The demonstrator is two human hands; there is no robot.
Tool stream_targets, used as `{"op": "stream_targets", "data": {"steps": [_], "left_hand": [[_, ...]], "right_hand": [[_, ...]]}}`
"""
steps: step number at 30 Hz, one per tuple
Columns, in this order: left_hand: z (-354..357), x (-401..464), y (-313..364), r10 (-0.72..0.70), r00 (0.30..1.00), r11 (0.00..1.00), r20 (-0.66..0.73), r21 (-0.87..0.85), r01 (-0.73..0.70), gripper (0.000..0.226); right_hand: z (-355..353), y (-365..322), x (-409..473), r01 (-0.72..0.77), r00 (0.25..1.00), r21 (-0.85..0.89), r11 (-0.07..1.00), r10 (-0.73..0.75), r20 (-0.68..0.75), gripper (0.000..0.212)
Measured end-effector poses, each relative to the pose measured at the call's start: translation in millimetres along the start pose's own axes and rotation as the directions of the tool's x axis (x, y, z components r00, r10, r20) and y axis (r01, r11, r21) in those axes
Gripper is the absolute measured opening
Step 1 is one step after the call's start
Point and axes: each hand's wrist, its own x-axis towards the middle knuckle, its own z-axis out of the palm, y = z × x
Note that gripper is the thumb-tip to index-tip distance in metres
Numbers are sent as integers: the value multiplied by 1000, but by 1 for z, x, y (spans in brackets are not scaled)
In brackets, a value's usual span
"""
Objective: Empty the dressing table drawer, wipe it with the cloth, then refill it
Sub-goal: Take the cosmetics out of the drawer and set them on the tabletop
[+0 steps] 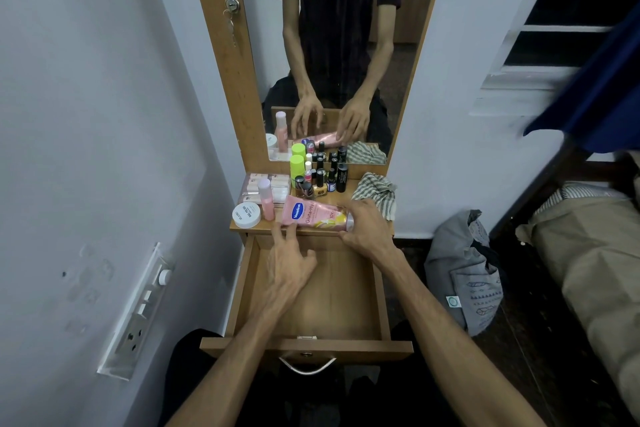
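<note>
The wooden drawer is pulled out wide and its inside is bare. A pink lotion tube lies on its side at the front edge of the dressing table top. My right hand wraps around the tube's cap end. My left hand hovers over the drawer with fingers spread, fingertips touching the tube's flat end. The striped cloth lies crumpled at the top's right side. A white jar, a pink bottle, a green bottle and several nail polishes stand behind.
A clear box of small items sits at the back left of the top. A mirror rises behind it. A wall with a switch plate is close on the left. A grey bag and a bed stand to the right.
</note>
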Motion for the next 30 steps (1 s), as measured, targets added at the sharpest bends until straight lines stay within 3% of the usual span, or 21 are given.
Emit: {"op": "stream_targets", "data": {"steps": [9, 21, 23, 27, 30], "left_hand": [[3, -2, -1, -8, 1000, 1000, 15, 21, 8, 68], [4, -4, -3, 17, 1000, 999, -1, 39, -17, 66], [5, -5, -2, 18, 1000, 999, -12, 40, -17, 64], [9, -8, -3, 43, 997, 999, -63, -2, -43, 50], [12, -7, 3, 95, 986, 993, -134, -59, -104, 32]], "right_hand": [[5, 3, 5, 3, 1000, 40, 999, -2, -22, 56], [5, 10, 0, 56, 994, 139, 989, -42, -99, 65], [-2, 14, -2, 32, 987, 190, 981, -1, -158, 61], [-15, 23, 1, -144, 918, 283, 948, 235, -319, 47], [-20, 31, 7, -235, 866, 362, 902, 364, -343, 45]]}}
